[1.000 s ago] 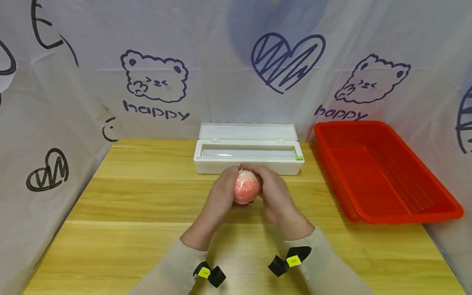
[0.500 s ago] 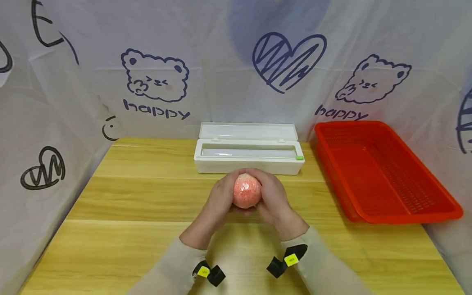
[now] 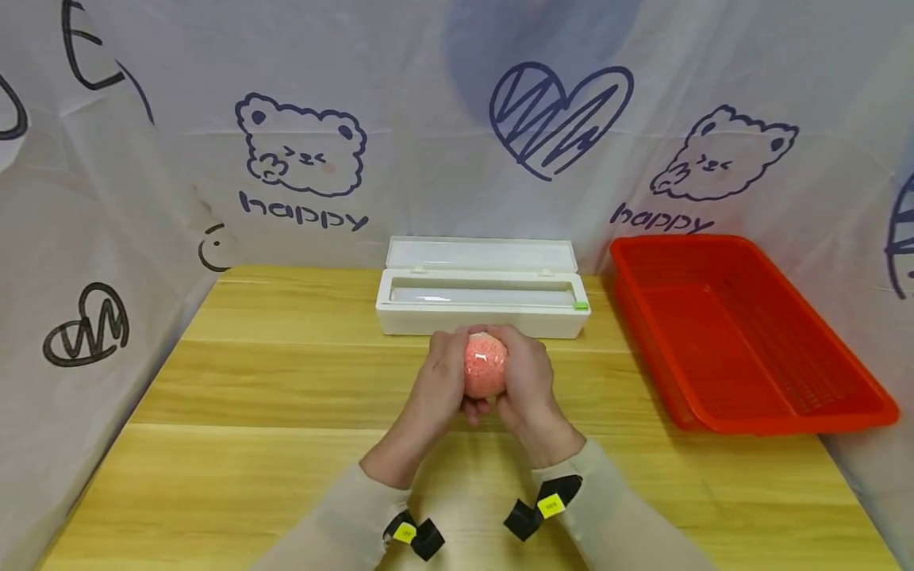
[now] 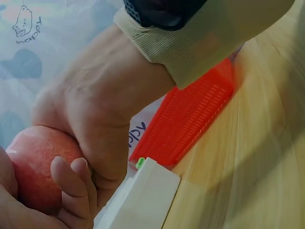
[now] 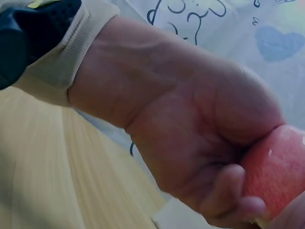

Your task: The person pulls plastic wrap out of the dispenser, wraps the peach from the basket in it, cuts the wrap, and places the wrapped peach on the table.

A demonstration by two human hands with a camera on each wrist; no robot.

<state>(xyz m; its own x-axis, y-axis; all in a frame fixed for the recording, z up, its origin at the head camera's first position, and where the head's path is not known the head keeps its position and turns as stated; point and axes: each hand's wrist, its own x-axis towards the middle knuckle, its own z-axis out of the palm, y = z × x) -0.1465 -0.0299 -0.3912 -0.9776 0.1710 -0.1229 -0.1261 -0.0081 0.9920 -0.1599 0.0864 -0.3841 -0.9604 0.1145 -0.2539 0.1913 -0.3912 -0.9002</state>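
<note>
Both hands cup a round, pinkish-red apple (image 3: 485,366) above the middle of the table. Its surface looks glossy, as if under clear film, and its top edge is paler. The left hand (image 3: 437,377) grips it from the left, while the right hand (image 3: 531,377) holds the other side, thumbs near the top. Curled fingertips show below the apple (image 4: 35,164) in the left wrist view. In the right wrist view, the palm and fingers wrap the apple (image 5: 276,167), which the frame edge cuts off. Fingers hide much of its sides and underside.
Just beyond the hands stands a white cling film box (image 3: 481,321), its lid raised and a pale roll (image 3: 481,296) inside. A green piece (image 3: 580,306) sits at its right end. A red plastic basket (image 3: 664,369) occupies the right side. Printed cloth hangs behind the wooden table (image 3: 250,381).
The apple has turned within the hands, so its pale end shows less and more pink faces the camera. Both hands have shifted grip slightly, and the apple now sits a little farther right.
</note>
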